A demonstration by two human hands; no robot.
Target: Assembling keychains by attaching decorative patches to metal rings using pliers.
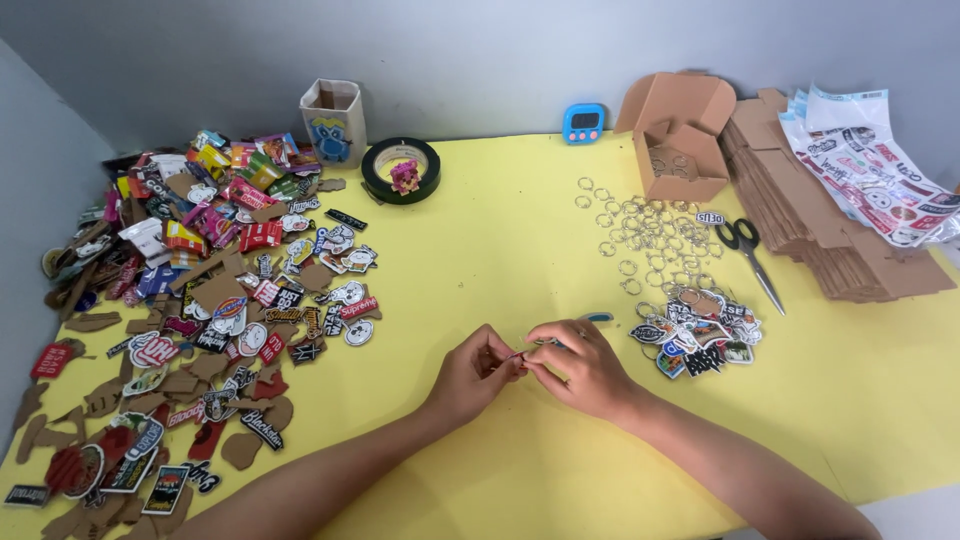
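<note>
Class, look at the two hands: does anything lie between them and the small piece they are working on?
Nothing visible does. The left hand and right hand already pinch the small piece between their fingertips above the yellow table.

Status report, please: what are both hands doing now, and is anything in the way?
Left hand and right hand together, pinching one small flat piece between fingertips. Key rings and charm pile lie right of hands. Nothing blocking.
</note>
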